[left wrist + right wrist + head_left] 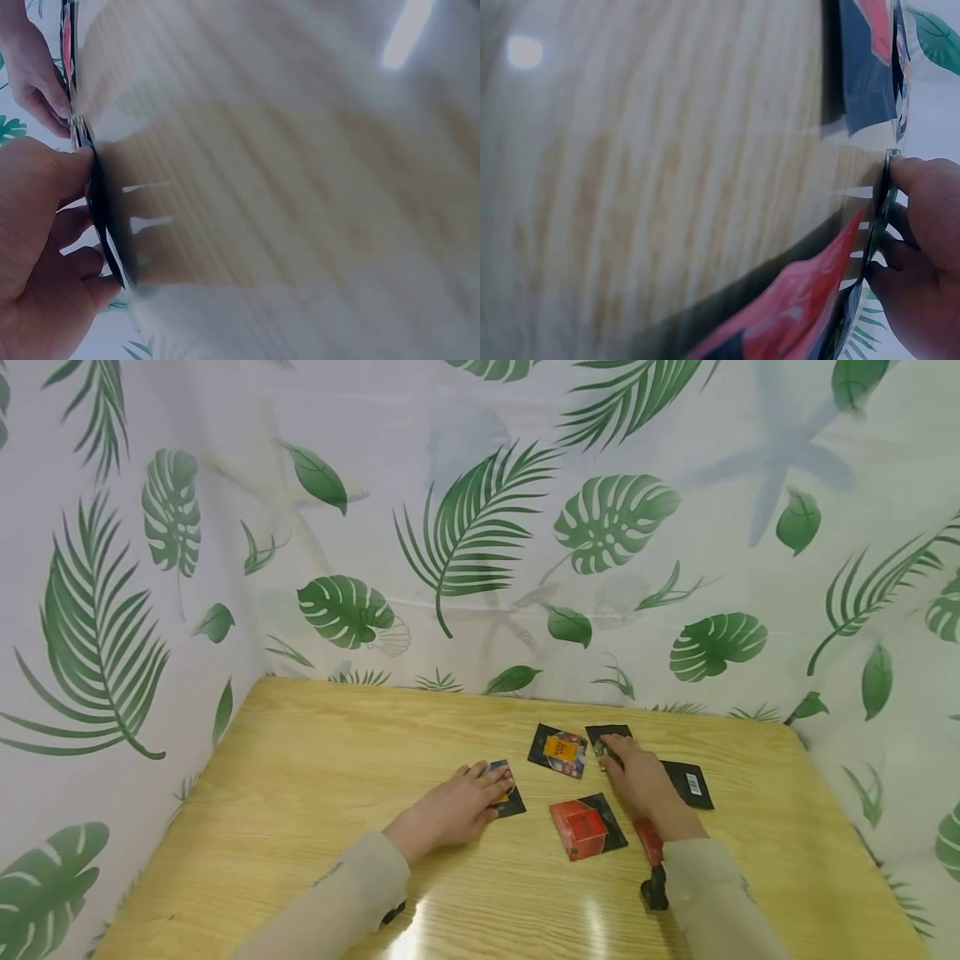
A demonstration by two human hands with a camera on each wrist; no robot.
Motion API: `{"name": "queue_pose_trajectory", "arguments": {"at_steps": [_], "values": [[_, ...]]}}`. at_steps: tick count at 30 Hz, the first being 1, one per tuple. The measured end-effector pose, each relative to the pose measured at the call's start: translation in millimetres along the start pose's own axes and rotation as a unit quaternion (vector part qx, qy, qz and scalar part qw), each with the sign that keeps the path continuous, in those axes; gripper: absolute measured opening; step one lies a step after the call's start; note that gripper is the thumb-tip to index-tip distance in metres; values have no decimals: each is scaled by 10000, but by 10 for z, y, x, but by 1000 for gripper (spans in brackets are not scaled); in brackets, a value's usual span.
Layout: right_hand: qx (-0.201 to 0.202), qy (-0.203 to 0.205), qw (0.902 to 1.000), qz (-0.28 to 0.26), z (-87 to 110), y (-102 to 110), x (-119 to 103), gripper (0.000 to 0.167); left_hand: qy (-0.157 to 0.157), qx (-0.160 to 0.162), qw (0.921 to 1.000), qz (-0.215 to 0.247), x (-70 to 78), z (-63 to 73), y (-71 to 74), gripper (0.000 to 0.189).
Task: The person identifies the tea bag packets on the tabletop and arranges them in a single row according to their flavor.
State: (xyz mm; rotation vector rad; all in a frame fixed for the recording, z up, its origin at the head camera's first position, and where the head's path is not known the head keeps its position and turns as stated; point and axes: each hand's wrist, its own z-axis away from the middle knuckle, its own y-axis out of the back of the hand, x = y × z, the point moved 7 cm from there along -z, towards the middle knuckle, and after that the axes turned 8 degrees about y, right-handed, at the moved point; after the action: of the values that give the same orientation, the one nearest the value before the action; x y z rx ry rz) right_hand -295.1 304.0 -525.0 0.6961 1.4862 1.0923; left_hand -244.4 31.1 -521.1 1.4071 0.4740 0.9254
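On the wooden table, my left hand rests on a small flat black packet with an orange label, its fingers spread over it. In the left wrist view that dark packet shows edge-on, with thumb and fingertips against its upper face. My right hand lies over another black packet with a greenish picture, farther back to the right. Fingertips and thumb meet this packet in the right wrist view. Both hands partly hide what they touch.
Between the hands lie a black packet with an orange label and a red-and-black packet. Right of the right hand is a black packet with a barcode. A red packet shows beside the right wrist. A leaf-print cloth stands behind.
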Motion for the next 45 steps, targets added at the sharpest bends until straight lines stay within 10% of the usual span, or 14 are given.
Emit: {"name": "queue_pose_trajectory", "arguments": {"at_steps": [45], "values": [[59, 86, 9999, 128, -8, -7, 18, 53, 461, 90, 9955, 819, -870, 584, 100, 57]]}}
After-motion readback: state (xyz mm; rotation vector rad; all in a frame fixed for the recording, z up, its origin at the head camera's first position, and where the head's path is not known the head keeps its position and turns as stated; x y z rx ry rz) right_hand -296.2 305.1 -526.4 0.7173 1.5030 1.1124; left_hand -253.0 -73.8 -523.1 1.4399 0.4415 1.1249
